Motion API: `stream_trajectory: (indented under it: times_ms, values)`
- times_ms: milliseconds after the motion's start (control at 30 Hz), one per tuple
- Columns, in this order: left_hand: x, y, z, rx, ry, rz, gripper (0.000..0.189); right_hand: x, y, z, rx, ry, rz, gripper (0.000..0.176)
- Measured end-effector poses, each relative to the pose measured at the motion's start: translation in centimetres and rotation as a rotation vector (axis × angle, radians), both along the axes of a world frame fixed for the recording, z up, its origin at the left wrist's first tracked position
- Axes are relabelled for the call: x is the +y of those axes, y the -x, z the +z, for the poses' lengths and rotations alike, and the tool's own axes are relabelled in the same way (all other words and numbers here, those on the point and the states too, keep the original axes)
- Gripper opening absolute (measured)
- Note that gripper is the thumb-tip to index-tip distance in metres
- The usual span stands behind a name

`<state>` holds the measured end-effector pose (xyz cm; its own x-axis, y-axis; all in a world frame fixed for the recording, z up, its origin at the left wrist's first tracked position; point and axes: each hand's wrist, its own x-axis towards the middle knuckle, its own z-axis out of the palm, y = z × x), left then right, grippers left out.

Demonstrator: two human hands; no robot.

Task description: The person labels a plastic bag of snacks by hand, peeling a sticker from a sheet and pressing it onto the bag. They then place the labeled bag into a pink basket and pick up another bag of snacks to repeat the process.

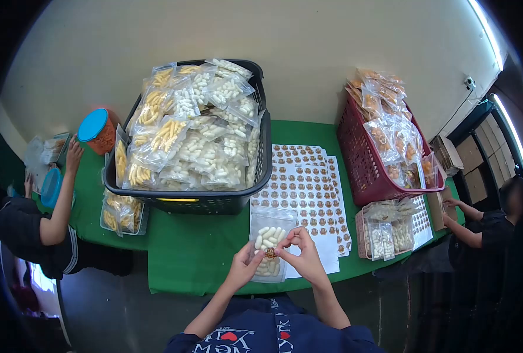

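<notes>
A clear zip pouch (266, 232) filled with white, capsule-shaped pieces is held upright over the front edge of the green table. My left hand (245, 268) grips its left side, with the thumb on the front. On the middle of the pouch's front is a small brown round sticker (270, 253). My right hand (302, 256) is at the pouch's right side, fingers curled, with the thumb at the sticker's right edge. Just behind the pouch lie sheets of round brown stickers (302, 188).
A black basket (255, 197) heaped with white and yellow pouches stands behind left. To the right are a maroon basket (355, 159) of orange-filled pouches and a small pink basket (364, 238). A blue-lidded tub (94, 125) stands far left. People work at both sides.
</notes>
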<state>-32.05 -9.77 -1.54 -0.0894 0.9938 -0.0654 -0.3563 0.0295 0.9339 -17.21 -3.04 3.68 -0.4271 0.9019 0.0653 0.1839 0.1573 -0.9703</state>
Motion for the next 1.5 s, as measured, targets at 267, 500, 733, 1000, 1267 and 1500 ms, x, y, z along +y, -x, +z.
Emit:
stream_trajectory:
  times_ms: [267,500,733,1000,1267,1500]
  values:
    - [-0.5,0.8,0.9,0.043,-0.067,0.012,0.042,-0.8,1.4,1.5,-0.187,-0.155,-0.036,0.034]
    - [-0.8,1.5,1.4,0.049,-0.093,0.1,0.045,0.2,2.6,1.1,-0.081,-0.274,-0.211,0.044]
    - [-0.5,0.8,1.9,-0.092,-0.07,0.031,0.047,-0.7,2.7,0.1,0.19,0.113,-0.086,0.062]
    - [0.2,-0.6,2.1,-0.037,-0.049,-0.079,0.043,-1.0,0.7,-0.5,0.437,0.312,-0.086,0.033]
    - [1.5,-0.3,0.2,0.061,-0.085,-0.141,0.039,-1.3,0.1,-1.9,0.467,0.344,-0.087,0.034]
    - [3.9,-0.8,1.3,0.17,-0.057,-0.039,0.031,0.4,0.0,-3.3,0.481,0.301,-0.122,0.03]
